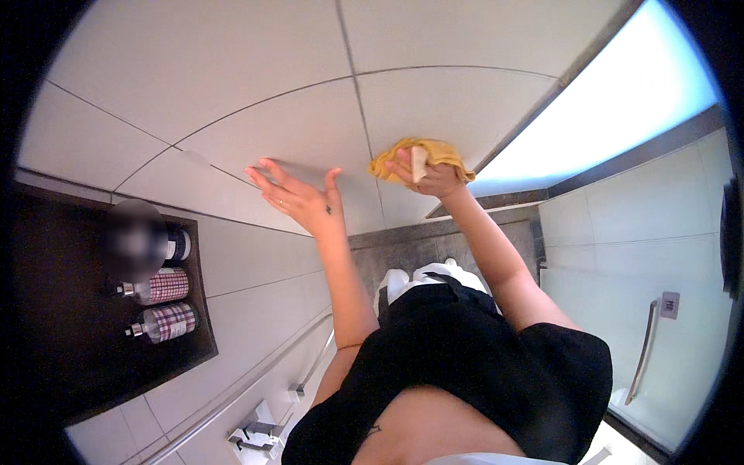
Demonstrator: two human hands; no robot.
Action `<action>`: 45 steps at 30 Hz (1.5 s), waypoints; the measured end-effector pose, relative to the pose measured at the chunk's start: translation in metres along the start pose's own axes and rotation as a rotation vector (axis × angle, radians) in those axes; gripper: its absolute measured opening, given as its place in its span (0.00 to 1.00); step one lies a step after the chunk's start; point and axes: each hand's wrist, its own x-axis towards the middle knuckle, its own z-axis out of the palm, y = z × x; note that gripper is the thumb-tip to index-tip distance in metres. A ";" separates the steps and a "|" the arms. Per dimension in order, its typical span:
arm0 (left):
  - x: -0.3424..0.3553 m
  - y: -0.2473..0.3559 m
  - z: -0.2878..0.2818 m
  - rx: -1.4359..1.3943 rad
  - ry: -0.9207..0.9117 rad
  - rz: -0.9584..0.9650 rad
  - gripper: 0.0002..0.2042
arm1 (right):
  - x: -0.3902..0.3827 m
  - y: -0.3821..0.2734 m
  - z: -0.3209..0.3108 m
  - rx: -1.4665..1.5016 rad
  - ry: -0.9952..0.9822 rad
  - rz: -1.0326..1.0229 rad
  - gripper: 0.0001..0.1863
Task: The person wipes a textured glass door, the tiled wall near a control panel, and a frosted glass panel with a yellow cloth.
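Note:
My right hand [440, 181] grips a crumpled yellow cloth [430, 147] up against the pale tiled wall [271, 132]. A small pale, block-like piece [419, 165] shows between the fingers; whether it is part of the cloth I cannot tell. To the left, my left hand [301, 203] is open with its fingers spread and holds nothing. It is at the same wall, and I cannot tell whether the fingertips touch the tiles.
A dark recessed shelf [70, 310] at the left holds several pump bottles, among them a checked bottle [170, 323]. Below it run a metal rail [240, 384] and a shower fitting [260, 434]. A bright window [604, 101] is at the upper right, a glass door with a handle [643, 349] at the right.

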 end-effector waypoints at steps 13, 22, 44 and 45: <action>-0.007 0.027 -0.004 0.031 0.052 -0.054 0.59 | 0.048 0.047 -0.060 0.462 -0.024 0.243 0.36; -0.015 0.122 0.009 -0.025 -0.056 0.038 0.57 | 0.199 0.176 -0.147 0.256 0.745 0.489 0.31; -0.016 0.135 0.020 0.081 -0.056 0.111 0.54 | 0.063 0.063 -0.050 0.082 0.478 0.605 0.24; -0.017 0.135 0.020 0.084 -0.054 0.111 0.55 | 0.057 0.058 -0.047 0.074 0.479 0.601 0.23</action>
